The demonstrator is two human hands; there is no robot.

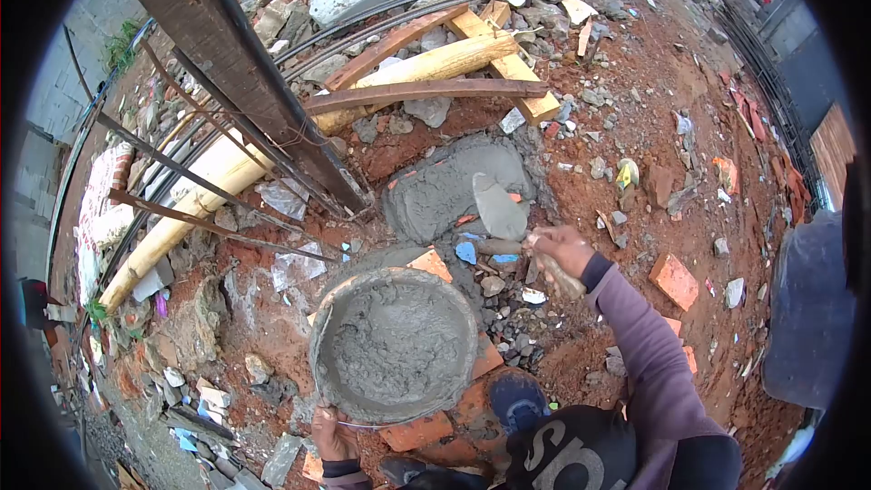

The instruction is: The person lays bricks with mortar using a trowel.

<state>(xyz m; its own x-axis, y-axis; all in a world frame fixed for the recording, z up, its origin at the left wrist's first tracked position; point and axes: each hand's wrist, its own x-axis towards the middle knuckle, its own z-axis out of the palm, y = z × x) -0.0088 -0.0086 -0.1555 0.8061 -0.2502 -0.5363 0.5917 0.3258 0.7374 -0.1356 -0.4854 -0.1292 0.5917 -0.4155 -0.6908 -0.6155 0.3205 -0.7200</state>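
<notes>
- At the left edge of the scene, a pale sack (107, 181) lies on the ground beside a peeled log (154, 261), which slants from near left toward the far middle.
- Right of the sack, a dark wooden post (213, 45) stands on the far side, with thin metal bars (209, 183) crossing near it.
- Near left of centre, the left hand (332, 436) is at the near left rim of the basin; its fingers are bent, but whether they grip the rim cannot be told.
- Near centre, the round basin (317, 367) contains wet grey mortar (390, 340) and rests among orange brick pieces (431, 265).
- Beyond the basin, a bed of mortar (435, 191) is spread on the reddish ground.
- Over the right end of that bed is the blade of the trowel (499, 209), coated grey; contact with the bed cannot be confirmed.
- Right of the basin, the right hand (561, 249) has its fingers closed around the trowel's wooden handle (569, 283).
- Farther right, a loose brick (674, 280) lies on the soil.
- At far right, a dark blue container (807, 308) stands well apart from both hands.
</notes>
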